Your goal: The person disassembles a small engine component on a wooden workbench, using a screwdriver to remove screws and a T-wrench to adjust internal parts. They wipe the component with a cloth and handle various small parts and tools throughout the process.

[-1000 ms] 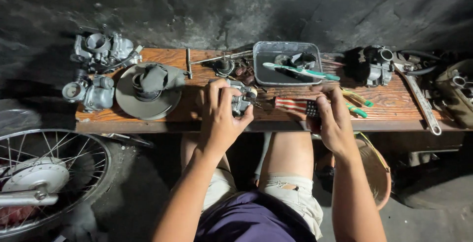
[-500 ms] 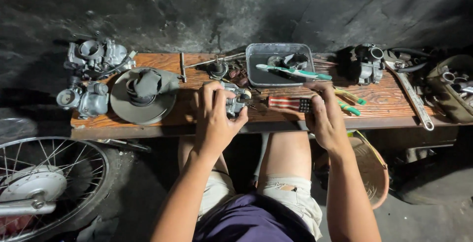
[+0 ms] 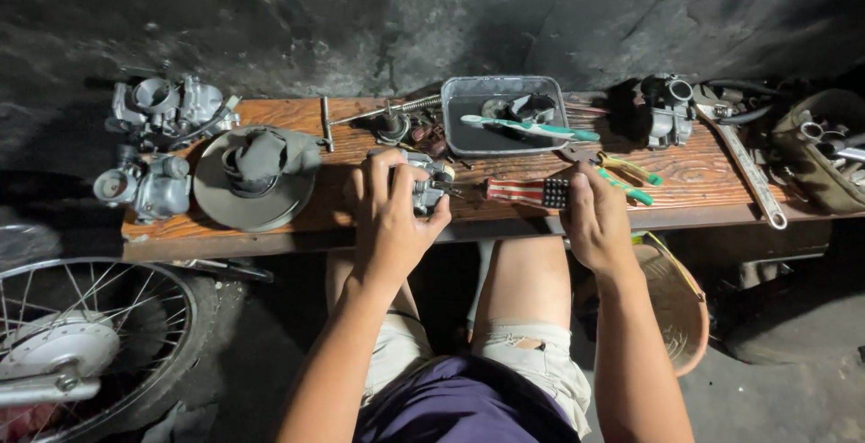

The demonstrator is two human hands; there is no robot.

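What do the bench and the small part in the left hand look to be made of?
The bench looks like wood with an orange-brown finish: its grain lines show. The small part under the left hand looks like cast metal, dull grey with pale glints; likely aluminium, though unsure.

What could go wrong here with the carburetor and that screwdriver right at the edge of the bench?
The left hand grips the small carburetor close to the front edge of the wooden bench; if it slips, it may drop to the floor. The right hand is at the striped-handle screwdriver, which also lies near that edge and could roll off. The toothbrush rests across the grey tray rim, so a bump might knock it out.
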